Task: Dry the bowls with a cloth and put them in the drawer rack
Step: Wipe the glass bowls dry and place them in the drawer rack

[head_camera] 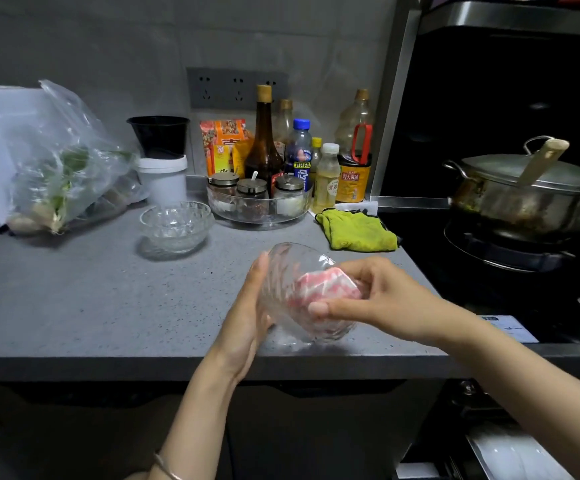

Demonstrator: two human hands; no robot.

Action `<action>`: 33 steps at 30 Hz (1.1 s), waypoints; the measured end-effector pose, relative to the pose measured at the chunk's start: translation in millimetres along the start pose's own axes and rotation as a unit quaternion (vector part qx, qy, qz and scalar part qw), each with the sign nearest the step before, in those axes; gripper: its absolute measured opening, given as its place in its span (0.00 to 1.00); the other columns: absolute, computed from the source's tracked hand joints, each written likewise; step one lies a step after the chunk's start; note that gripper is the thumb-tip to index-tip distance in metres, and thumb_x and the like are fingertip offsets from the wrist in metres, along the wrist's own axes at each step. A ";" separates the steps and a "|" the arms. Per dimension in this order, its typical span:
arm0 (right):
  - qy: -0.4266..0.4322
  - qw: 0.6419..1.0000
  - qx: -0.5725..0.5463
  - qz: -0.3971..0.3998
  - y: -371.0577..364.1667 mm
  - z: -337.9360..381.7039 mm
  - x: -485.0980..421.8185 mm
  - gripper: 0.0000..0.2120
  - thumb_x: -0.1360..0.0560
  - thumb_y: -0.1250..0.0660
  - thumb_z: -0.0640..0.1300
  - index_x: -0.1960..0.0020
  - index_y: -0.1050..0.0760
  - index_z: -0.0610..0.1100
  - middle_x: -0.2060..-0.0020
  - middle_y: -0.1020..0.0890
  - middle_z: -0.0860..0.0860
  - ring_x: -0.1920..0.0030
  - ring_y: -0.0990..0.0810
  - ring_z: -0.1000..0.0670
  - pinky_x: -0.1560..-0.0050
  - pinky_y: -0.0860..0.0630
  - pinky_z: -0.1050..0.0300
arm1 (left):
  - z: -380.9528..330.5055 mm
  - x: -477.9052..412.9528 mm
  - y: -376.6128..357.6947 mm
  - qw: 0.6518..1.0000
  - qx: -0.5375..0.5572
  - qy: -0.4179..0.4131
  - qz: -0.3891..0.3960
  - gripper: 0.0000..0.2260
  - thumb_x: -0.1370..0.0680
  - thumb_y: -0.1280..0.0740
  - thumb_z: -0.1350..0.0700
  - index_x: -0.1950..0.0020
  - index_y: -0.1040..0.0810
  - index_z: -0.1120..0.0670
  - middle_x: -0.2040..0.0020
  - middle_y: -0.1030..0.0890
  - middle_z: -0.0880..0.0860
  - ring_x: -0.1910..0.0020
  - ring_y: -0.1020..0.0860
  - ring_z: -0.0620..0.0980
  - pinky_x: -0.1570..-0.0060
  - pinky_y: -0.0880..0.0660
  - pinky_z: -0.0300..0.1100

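Above the front of the grey counter (91,299) a clear cut-glass bowl (281,271) is tilted on its side. My left hand (247,313) cups its outside with the fingers laid along the glass. My right hand (368,292) reaches into the bowl and grips a pink and white cloth (326,289) against the inside. A second cut-glass bowl (176,225) stands upright on the counter further back, apart from both hands. The open drawer rack (510,455) shows at the bottom right, with white dishes inside.
A round clear tray of spice jars (257,202) and several bottles stand at the back. A yellow-green cloth (356,230) lies by the stove. A lidded steel pot (531,192) sits on the hob at right. A plastic bag of greens (63,161) and a white tub (163,178) are at left.
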State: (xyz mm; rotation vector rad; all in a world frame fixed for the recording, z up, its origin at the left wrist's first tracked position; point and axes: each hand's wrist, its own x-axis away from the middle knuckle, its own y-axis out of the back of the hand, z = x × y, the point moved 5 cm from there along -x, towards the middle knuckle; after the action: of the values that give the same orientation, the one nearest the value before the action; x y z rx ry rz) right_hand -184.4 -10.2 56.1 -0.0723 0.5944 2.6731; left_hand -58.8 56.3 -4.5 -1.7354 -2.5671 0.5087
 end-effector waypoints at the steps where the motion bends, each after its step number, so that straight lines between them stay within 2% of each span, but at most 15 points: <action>1: -0.008 1.000 -0.028 -0.001 0.9 0.3 0.8 0.13 0.33 0.26 0.42 0.53 0.19 0.34 0.58 0.16 0.39 0.58 0.17 0.44 0.52 0.19 0.55 | -1.9 -0.4 2.3 1.000 0.009 -0.007 -0.002 0.32 0.26 0.42 0.31 0.32 0.26 0.52 0.37 0.21 0.57 0.38 0.23 0.55 0.34 0.29 0.57; 4: -0.006 0.994 -0.111 0.003 2.8 2.5 0.5 0.11 0.37 0.21 0.43 0.57 0.17 0.41 0.59 0.15 0.44 0.58 0.16 0.47 0.55 0.19 0.59 | -1.5 -1.5 9.1 0.998 0.063 0.003 0.017 0.37 0.35 0.32 0.29 0.35 0.23 0.53 0.37 0.21 0.59 0.36 0.23 0.57 0.38 0.25 0.52; 8: -0.027 0.975 -0.222 -0.006 4.6 -2.7 -2.5 0.26 0.52 0.17 0.55 0.59 0.17 0.44 0.60 0.15 0.46 0.60 0.16 0.47 0.55 0.18 0.56 | 4.6 -4.3 7.7 0.989 0.139 0.032 0.043 0.43 0.40 0.24 0.34 0.32 0.26 0.56 0.34 0.23 0.60 0.34 0.26 0.57 0.32 0.32 0.55; 12: -0.026 0.969 -0.243 -0.030 5.0 -4.0 -4.8 0.26 0.56 0.17 0.59 0.62 0.16 0.48 0.64 0.15 0.49 0.61 0.15 0.52 0.59 0.19 0.60 | 2.3 -6.0 -0.8 0.979 0.200 0.029 0.032 0.41 0.38 0.25 0.34 0.33 0.24 0.57 0.34 0.24 0.61 0.34 0.26 0.58 0.35 0.29 0.56; 15: -0.032 0.972 -0.220 -0.077 14.5 -5.3 -7.4 0.22 0.47 0.22 0.60 0.58 0.16 0.49 0.59 0.15 0.47 0.58 0.16 0.51 0.52 0.19 0.58 | -1.9 -5.2 -4.0 0.976 0.216 0.029 -0.029 0.27 0.31 0.34 0.36 0.41 0.18 0.54 0.40 0.19 0.58 0.41 0.21 0.55 0.43 0.23 0.54; 17: -0.049 0.972 -0.181 -0.141 24.2 -7.2 -8.1 0.19 0.40 0.27 0.56 0.53 0.19 0.48 0.56 0.14 0.47 0.57 0.17 0.51 0.50 0.20 0.56 | -4.7 -3.6 -4.4 0.976 0.210 0.023 -0.058 0.22 0.26 0.40 0.40 0.46 0.16 0.52 0.44 0.17 0.56 0.44 0.19 0.54 0.44 0.23 0.53; 19: -0.031 0.966 -0.120 -0.227 36.2 -4.3 -6.1 0.15 0.35 0.30 0.54 0.50 0.22 0.52 0.58 0.15 0.51 0.59 0.17 0.55 0.57 0.20 0.62 | -7.9 -3.5 -3.9 0.976 0.210 0.001 -0.065 0.19 0.23 0.41 0.42 0.54 0.14 0.52 0.50 0.15 0.54 0.51 0.16 0.50 0.52 0.19 0.47; 20: 0.005 0.956 -0.088 -0.280 42.5 0.9 -2.7 0.13 0.33 0.30 0.54 0.50 0.22 0.53 0.60 0.15 0.52 0.61 0.17 0.56 0.62 0.22 0.65 | -8.8 -3.4 -3.4 0.974 0.212 -0.007 -0.075 0.19 0.22 0.41 0.44 0.54 0.14 0.53 0.54 0.14 0.53 0.56 0.16 0.48 0.56 0.18 0.45; 22: 0.129 0.925 -0.026 -0.355 47.6 18.6 7.1 0.10 0.28 0.31 0.54 0.49 0.21 0.52 0.58 0.16 0.51 0.58 0.18 0.56 0.61 0.22 0.65 | -10.5 -2.7 -0.9 0.972 0.216 -0.013 -0.096 0.17 0.21 0.40 0.45 0.50 0.18 0.56 0.62 0.15 0.51 0.66 0.17 0.43 0.52 0.20 0.43; 23: 0.191 0.918 0.026 -0.347 41.4 28.3 9.9 0.10 0.25 0.33 0.54 0.46 0.21 0.52 0.53 0.16 0.53 0.52 0.19 0.56 0.55 0.22 0.62 | -10.4 -2.5 -1.2 0.970 0.214 -0.012 -0.112 0.17 0.21 0.39 0.45 0.47 0.20 0.58 0.64 0.16 0.51 0.68 0.19 0.42 0.49 0.21 0.41; 25: 0.272 0.897 0.219 -0.273 13.4 38.8 6.7 0.16 0.23 0.38 0.53 0.38 0.24 0.52 0.37 0.23 0.55 0.36 0.27 0.56 0.37 0.28 0.55 | -6.5 -4.2 -4.1 0.972 0.201 -0.003 -0.124 0.21 0.26 0.32 0.40 0.46 0.21 0.56 0.54 0.18 0.56 0.59 0.21 0.47 0.51 0.24 0.39; 27: 0.308 0.823 0.427 -0.212 -14.3 32.7 -0.3 0.21 0.21 0.43 0.55 0.31 0.30 0.50 0.29 0.31 0.52 0.27 0.37 0.52 0.28 0.39 0.49 | -4.1 -4.0 -6.7 0.967 0.212 -0.001 -0.142 0.17 0.25 0.33 0.41 0.57 0.15 0.54 0.53 0.16 0.56 0.57 0.18 0.47 0.56 0.24 0.37; 28: 0.307 0.804 0.468 -0.203 -20.8 28.1 -3.3 0.22 0.20 0.45 0.54 0.28 0.32 0.48 0.27 0.33 0.50 0.25 0.40 0.50 0.27 0.40 0.46 | -2.0 -4.6 -5.8 0.965 0.219 -0.010 -0.144 0.17 0.25 0.36 0.42 0.57 0.15 0.53 0.53 0.15 0.55 0.56 0.17 0.47 0.56 0.22 0.38; 31: 0.287 0.818 0.444 -0.225 -21.0 17.1 -3.4 0.23 0.18 0.47 0.51 0.26 0.36 0.44 0.26 0.36 0.48 0.24 0.43 0.50 0.27 0.41 0.47 | -9.6 1.0 -9.2 0.954 0.255 -0.010 -0.159 0.23 0.26 0.38 0.40 0.41 0.20 0.56 0.45 0.17 0.58 0.45 0.18 0.53 0.42 0.26 0.50; 33: 0.296 0.807 0.442 -0.255 -26.5 8.3 3.7 0.22 0.18 0.47 0.50 0.27 0.36 0.42 0.26 0.36 0.47 0.24 0.42 0.49 0.25 0.44 0.52 | -9.3 1.3 -3.4 0.946 0.268 -0.013 -0.179 0.22 0.23 0.40 0.41 0.43 0.20 0.56 0.47 0.16 0.57 0.48 0.17 0.52 0.42 0.26 0.50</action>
State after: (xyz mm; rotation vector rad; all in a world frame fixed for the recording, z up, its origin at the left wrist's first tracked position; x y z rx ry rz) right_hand -177.1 16.5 52.6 -0.6982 1.6728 1.6013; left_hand -60.6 58.8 5.0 -1.0647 -2.3598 1.0809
